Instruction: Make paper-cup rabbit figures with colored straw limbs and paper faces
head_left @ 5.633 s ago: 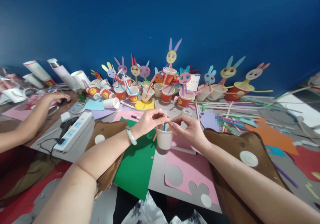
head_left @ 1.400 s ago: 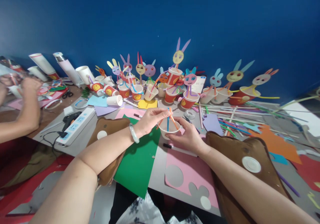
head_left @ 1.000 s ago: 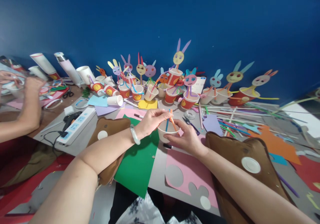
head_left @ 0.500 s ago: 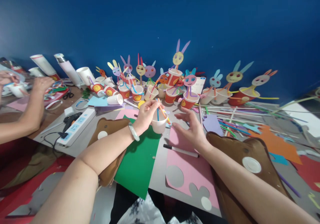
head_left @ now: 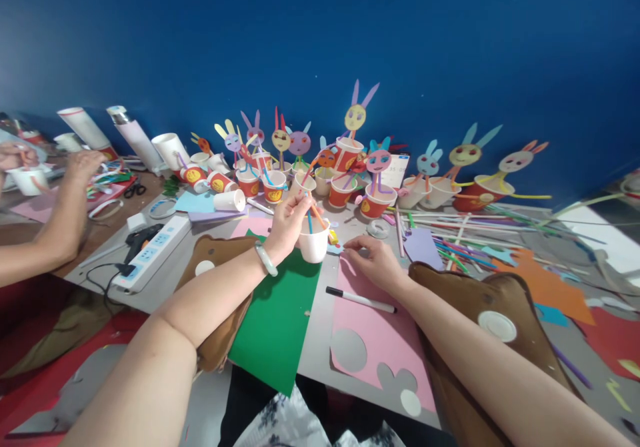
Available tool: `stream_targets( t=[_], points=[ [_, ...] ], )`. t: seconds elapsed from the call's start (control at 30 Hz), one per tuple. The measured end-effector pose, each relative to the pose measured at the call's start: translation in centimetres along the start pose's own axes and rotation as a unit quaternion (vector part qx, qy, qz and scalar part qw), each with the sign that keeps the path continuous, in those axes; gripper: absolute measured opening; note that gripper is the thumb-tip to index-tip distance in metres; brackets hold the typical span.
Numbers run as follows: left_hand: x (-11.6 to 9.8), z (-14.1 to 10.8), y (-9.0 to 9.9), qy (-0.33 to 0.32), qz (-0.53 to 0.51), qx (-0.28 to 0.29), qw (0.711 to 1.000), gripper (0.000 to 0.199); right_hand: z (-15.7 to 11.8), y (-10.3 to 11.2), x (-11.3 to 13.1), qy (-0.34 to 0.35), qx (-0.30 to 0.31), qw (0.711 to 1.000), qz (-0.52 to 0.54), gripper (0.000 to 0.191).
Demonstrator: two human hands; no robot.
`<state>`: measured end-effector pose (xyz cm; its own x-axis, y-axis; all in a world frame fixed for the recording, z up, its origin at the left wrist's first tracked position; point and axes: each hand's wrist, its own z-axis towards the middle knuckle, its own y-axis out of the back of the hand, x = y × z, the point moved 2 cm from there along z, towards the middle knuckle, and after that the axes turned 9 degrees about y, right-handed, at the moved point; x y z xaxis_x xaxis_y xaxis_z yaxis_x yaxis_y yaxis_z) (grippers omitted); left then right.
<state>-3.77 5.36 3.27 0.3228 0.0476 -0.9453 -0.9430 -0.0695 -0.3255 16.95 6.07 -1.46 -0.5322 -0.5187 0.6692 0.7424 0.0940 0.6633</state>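
Note:
Bent orange and blue pipe cleaners [head_left: 317, 216] rise out of a white paper cup [head_left: 315, 243], joined at the top. My left hand [head_left: 289, 222], with a pale bangle at the wrist, pinches them at their upper end. Just right of the cup lies a small light-blue paper cutout [head_left: 335, 250] with bits of yellow and red beside it. My right hand [head_left: 373, 259] is low over the pink sheet [head_left: 383, 340], its fingertips drawn together at the cutout's right edge. A black-capped marker [head_left: 361, 300] lies below that hand.
Paper cups with rabbit-faced pipe-cleaner figures [head_left: 379, 197] line the wall. Loose pipe cleaners [head_left: 460, 224] spread to the right. Brown cushions [head_left: 480, 314] flank a green sheet [head_left: 277, 320]. A power strip [head_left: 154, 252] sits left, near another person's arm [head_left: 60, 224].
My left hand has moved slightly left and up, with the pipe cleaners and cup shifting slightly left. My right hand has moved down and left, its spread fingers closing beside the light-blue cutout.

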Motion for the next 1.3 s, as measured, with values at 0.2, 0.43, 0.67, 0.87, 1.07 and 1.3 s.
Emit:
stream_targets(
  t=[0.2, 0.43, 0.67, 0.87, 1.07, 1.3],
  points=[
    [-0.6, 0.5, 0.2, 0.013, -0.041, -0.016, 0.999, 0.036, -0.4, -0.4, 0.1, 0.015, 0.016, 1.0, -0.013, 0.015],
    [0.2, 0.8, 0.2, 0.095, -0.049, 0.009, 0.994, 0.038, -0.3, -0.9, 0.0, 0.062, 0.018, 0.997, -0.045, 0.023],
    [0.0, 2.1, 1.2, 0.049, -0.073, -0.028, 0.996, 0.037, -0.7, -0.4, 0.2, 0.069, -0.03, 0.994, -0.08, 0.025],
    [0.1, 2.9, 1.8, 0.058, -0.092, -0.018, 0.994, 0.039, 0.7, -0.2, 2.3, 0.044, 0.137, 0.961, -0.235, 0.026],
    [1.3, 1.7, 0.5, 0.119, -0.077, 0.062, 0.988, 0.041, 4.2, -1.2, 3.2, -0.053, 0.128, 0.947, -0.291, 0.037],
    [1.2, 0.2, -0.7, 0.129, -0.066, 0.146, 0.979, 0.044, 5.0, -2.2, 1.4, -0.036, 0.128, 0.966, -0.22, 0.045]
  ],
)
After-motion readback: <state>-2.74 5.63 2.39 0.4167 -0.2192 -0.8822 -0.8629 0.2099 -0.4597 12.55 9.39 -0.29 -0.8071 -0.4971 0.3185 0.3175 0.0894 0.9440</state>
